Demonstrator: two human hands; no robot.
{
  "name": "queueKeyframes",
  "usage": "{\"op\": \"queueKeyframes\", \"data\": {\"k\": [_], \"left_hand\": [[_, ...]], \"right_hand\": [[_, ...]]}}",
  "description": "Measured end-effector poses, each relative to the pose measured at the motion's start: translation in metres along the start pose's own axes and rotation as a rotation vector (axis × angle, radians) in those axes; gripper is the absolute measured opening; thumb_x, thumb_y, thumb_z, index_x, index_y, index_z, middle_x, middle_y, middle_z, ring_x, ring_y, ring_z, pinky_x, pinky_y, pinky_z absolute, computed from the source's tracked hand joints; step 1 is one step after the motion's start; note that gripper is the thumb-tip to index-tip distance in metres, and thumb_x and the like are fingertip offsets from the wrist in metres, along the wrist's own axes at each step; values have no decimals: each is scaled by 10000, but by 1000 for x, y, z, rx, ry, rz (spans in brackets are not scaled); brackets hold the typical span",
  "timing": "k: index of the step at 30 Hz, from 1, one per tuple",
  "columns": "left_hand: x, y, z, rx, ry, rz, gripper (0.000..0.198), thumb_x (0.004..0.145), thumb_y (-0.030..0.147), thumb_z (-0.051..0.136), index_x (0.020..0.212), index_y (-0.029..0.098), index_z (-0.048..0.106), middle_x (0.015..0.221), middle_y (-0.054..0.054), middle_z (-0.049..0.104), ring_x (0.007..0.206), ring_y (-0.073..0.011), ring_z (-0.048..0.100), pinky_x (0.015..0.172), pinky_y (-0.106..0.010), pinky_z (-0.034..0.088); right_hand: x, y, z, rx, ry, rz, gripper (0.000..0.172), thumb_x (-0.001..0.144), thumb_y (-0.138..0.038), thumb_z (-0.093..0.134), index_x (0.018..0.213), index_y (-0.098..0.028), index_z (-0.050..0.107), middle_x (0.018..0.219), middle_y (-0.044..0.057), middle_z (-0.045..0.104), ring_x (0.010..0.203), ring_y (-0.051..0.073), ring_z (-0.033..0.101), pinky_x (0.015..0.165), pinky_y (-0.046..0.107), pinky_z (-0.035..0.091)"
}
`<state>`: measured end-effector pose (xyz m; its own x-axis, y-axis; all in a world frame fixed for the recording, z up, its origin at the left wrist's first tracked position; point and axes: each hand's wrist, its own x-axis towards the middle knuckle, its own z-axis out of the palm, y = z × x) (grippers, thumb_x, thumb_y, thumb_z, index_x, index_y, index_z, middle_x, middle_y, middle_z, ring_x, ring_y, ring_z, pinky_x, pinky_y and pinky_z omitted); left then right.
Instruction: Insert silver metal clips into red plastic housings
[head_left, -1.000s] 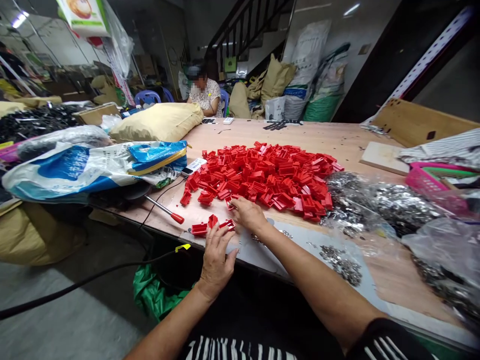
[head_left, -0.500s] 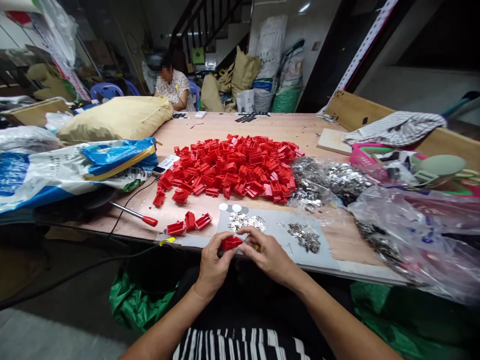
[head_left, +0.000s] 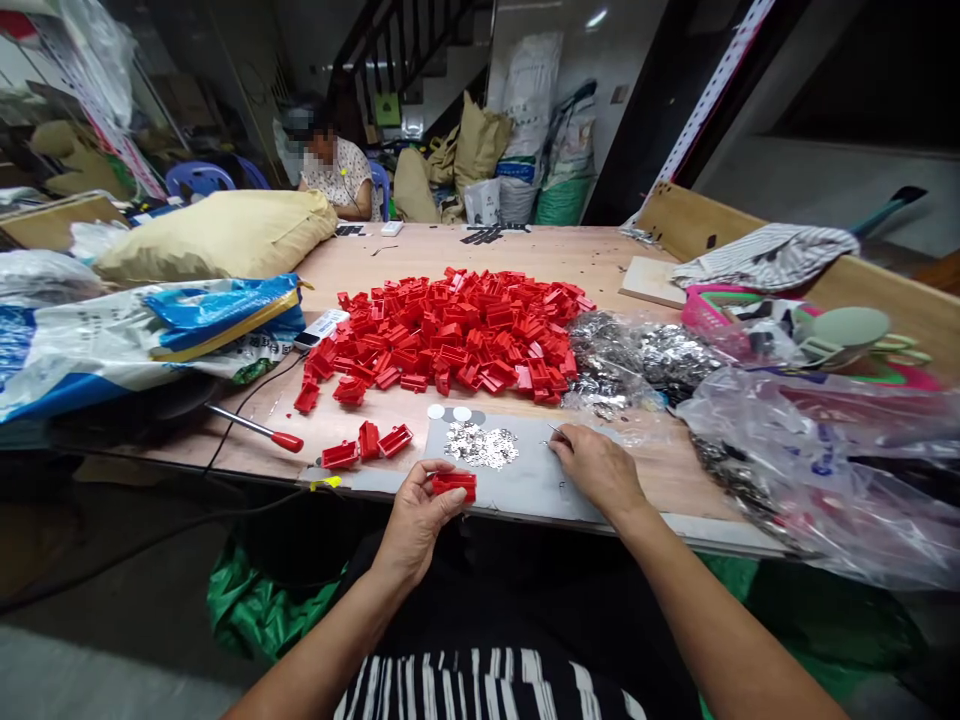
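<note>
My left hand [head_left: 411, 520] grips a small open red plastic case [head_left: 454, 486] between thumb and fingers, just over the table's front edge. My right hand [head_left: 598, 468] is lowered onto the grey mat [head_left: 525, 490], its fingers pinched together. A thin, shiny tip shows at those fingertips, too small to name. This hand hides the spot where a pile of metal pieces lay earlier. Between the hands lies a heap of flat silvery metal pieces [head_left: 484, 446]. Left of them are several loose red cases [head_left: 367, 440]. Behind is a large pile of red cases [head_left: 457, 330].
Clear bags of metal parts [head_left: 679, 350] lie to the right, beside a pink basket [head_left: 709, 310]. At left are a printed sack [head_left: 135, 340], a red-tipped lever [head_left: 285, 440] and a white device [head_left: 322, 328]. Another person [head_left: 345, 175] sits across the table.
My right hand has left the red case and moved right, down to the metal pieces on the mat. My left hand keeps the case, its open side now showing.
</note>
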<state>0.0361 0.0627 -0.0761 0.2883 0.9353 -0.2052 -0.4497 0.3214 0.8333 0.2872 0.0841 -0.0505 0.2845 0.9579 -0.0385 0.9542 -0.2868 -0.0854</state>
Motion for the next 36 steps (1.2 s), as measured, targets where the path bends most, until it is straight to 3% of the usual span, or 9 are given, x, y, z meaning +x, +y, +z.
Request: {"op": "queueKeyframes", "data": {"k": [3, 7, 12, 20, 36], "left_hand": [[0, -1, -1, 267, 14, 252, 431, 744, 190, 722, 1074, 182, 446, 1038, -68, 655, 910, -154, 656, 874, -318, 509], [-1, -3, -4, 598, 2, 546, 404, 801, 156, 638, 1139, 207, 423, 1105, -73, 625, 985, -172, 639, 885, -339, 519], [-2, -3, -4, 855, -9, 747, 412, 799, 80, 582, 1168, 211, 455, 1107, -67, 618, 1005, -163, 627, 881, -310, 517], [-4, 1, 1, 991, -44, 853, 405, 807, 79, 580, 1183, 200, 491, 1081, -63, 636, 997, -159, 631, 877, -287, 513], [-7, 1, 6, 964, -92, 921, 337, 830, 92, 566, 1140, 199, 486, 1038, -70, 611, 983, -167, 602, 848, -307, 512]], "right_hand": [[-3, -2, 0, 120, 36, -42, 224, 903, -357, 456, 959, -212, 617, 960, 34, 656, 802, 148, 593, 627, 223, 329], [-18, -14, -1, 531, 35, -199, 275, 879, -428, 489, 899, -179, 605, 748, 8, 626, 651, 99, 542, 612, 196, 367], [-48, -40, -10, 812, 19, -362, 298, 875, -437, 513, 881, -155, 608, 756, 17, 624, 643, 80, 527, 611, 173, 401], [-67, -58, -10, 830, 74, -443, 201, 900, -334, 507, 874, -165, 611, 730, 4, 613, 614, 67, 509, 614, 163, 398], [-75, -55, 1, 807, 113, -476, 191, 910, -330, 497, 876, -173, 600, 757, 12, 608, 638, 79, 515, 632, 181, 399]]}}
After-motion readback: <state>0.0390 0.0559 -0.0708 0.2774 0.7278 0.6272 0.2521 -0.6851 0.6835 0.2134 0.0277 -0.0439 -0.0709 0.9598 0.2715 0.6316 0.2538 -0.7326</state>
